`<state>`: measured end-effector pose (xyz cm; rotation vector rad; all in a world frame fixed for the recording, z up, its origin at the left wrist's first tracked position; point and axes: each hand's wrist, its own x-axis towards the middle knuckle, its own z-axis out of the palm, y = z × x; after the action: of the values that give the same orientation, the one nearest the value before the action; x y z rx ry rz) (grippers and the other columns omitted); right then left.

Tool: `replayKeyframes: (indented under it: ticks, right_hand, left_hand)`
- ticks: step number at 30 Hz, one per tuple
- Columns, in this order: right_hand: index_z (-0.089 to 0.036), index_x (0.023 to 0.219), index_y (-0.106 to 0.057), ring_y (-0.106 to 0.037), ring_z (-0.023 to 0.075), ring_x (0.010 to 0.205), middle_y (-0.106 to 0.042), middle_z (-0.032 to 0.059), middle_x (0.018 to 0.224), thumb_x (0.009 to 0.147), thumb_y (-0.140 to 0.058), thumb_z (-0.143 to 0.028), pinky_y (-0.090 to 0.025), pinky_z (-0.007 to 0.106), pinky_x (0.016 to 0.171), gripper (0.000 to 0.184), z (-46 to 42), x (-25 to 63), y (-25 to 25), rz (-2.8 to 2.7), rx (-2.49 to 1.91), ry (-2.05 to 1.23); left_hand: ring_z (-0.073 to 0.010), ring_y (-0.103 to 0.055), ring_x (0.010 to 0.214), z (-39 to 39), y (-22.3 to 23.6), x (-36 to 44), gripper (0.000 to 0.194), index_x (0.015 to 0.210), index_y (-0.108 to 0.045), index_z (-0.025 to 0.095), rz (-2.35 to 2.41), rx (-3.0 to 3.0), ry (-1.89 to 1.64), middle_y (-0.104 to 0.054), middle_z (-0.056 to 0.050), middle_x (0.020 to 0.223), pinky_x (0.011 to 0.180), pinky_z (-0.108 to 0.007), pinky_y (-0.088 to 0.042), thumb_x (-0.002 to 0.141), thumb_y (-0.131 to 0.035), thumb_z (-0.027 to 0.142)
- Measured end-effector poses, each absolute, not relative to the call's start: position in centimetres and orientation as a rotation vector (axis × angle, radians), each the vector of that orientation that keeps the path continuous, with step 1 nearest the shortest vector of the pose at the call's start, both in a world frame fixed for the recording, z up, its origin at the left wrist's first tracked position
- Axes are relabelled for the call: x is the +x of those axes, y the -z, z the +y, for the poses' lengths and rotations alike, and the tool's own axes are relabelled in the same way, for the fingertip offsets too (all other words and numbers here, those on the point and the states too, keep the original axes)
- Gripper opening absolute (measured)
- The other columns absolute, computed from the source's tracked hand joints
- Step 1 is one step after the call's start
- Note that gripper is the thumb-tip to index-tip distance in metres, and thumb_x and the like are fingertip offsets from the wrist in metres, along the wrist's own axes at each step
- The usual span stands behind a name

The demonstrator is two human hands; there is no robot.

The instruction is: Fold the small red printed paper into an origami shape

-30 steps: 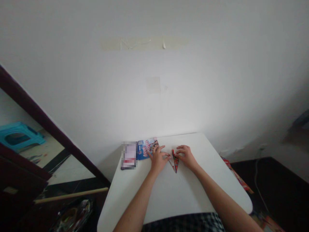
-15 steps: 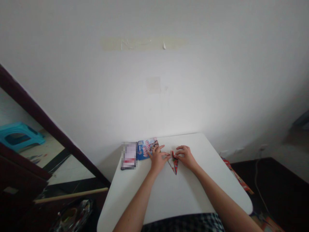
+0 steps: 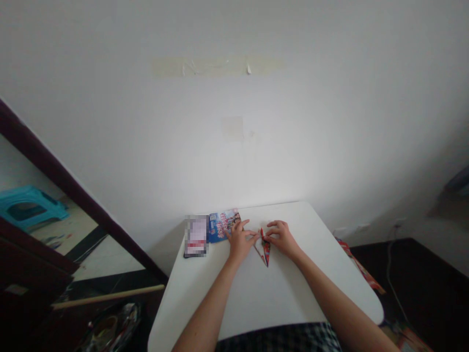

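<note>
A piece of folded paper (image 3: 266, 251), printed red on its right part and pale on its left, lies on the white table with its point toward me. At its upper left edge, my left hand (image 3: 242, 240) pinches the paper between thumb and finger, the other fingers spread. My right hand (image 3: 280, 235) pinches the upper right side, its fingers curled. The fingertips hide part of the top. Just beyond my left hand is a blue printed leaflet (image 3: 217, 229), partly covered by the fingers.
A phone with a blurred screen (image 3: 197, 237) lies left of the leaflet on the white table (image 3: 271, 298). The table touches the wall (image 3: 205, 161). On the left are a blue plastic stool (image 3: 36, 203), a wooden stick (image 3: 110, 296) and a dark bin (image 3: 110, 330).
The red side of the folded paper now looks narrower, and its tip has shifted slightly toward me. Both hands stay nearly in place.
</note>
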<state>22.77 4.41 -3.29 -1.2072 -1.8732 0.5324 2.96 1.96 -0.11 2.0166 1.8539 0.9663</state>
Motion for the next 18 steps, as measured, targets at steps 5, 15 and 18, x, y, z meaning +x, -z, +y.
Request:
replayKeyframes:
  ticks: [5, 15, 18]
  right_hand:
    - [-0.028, 0.077, -0.079, -0.051, 0.0278, 0.118, -0.066, 0.0068, 0.113, 0.076, -0.077, -0.036, -0.042, 0.044, 0.104, 0.007, 4.37, 22.82, 3.38, -1.899, -1.203, -0.526]
    - [-0.028, 0.074, -0.078, -0.05, 0.0283, 0.12, -0.066, 0.0061, 0.115, 0.076, -0.076, -0.036, -0.04, 0.044, 0.106, 0.009, 4.27, 22.77, 3.08, -1.944, -1.199, -0.521]
    - [-0.028, 0.074, -0.078, -0.049, 0.0291, 0.121, -0.066, 0.0061, 0.115, 0.076, -0.077, -0.035, -0.04, 0.045, 0.107, 0.007, 4.26, 22.81, 3.03, -1.964, -1.193, -0.527]
  left_hand:
    - [-0.0333, -0.039, 0.137, 2.03, 0.19, 2.99, 0.003, 0.077, -0.079, 0.033, 1.839, 1.996, -0.992, -0.06, 0.0, 0.139, 0.113, -0.076, -0.01, 0.077, -0.077, 0.033]
    - [-0.0326, -0.041, 0.136, 1.97, 0.18, 3.1, 0.004, 0.079, -0.079, 0.034, 1.847, 1.991, -1.005, -0.061, 0.0, 0.137, 0.113, -0.077, -0.009, 0.077, -0.076, 0.032]
    - [-0.0321, -0.041, 0.136, 1.97, 0.19, 3.12, 0.005, 0.081, -0.079, 0.033, 1.844, 1.988, -1.0, -0.06, -0.001, 0.138, 0.114, -0.076, -0.009, 0.078, -0.075, 0.031]
